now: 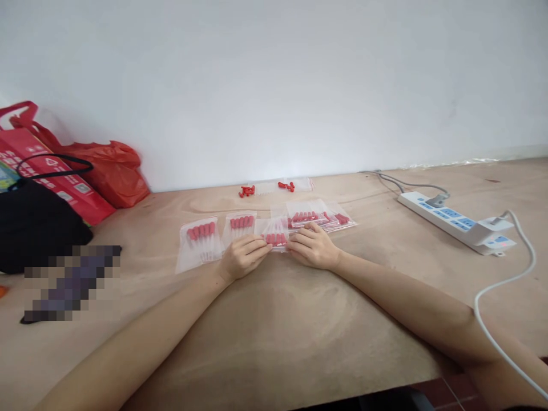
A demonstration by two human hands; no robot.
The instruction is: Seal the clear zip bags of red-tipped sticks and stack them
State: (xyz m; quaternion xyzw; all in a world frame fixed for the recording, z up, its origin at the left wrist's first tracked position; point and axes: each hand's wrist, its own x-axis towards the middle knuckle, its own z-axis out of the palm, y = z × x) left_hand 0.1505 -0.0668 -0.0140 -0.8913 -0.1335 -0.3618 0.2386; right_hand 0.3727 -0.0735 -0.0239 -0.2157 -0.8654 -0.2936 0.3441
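My left hand [244, 256] and my right hand [314, 246] pinch the near edge of a small clear zip bag [274, 240] from either side. Inside it lies a row of several red rubber bulbs, apparently dropper tops. Left of my left hand, two more bags lie flat: one bag of red-bulbed droppers [201, 242] with thin clear stems, and a similar filled bag [241, 222] closer in. Just beyond my right hand rests an overlapping pile of filled bags [305, 217]. My fingertips hide the held bag's lower corners.
Loose red bulbs [247, 191] and another small group of red bulbs [287, 186] lie near the wall. A white power strip [454, 220] with a trailing white cable [479, 297] is at right. Red bags [107, 171], a black bag [38, 225] and a pixelated dark object [75, 282] occupy the left.
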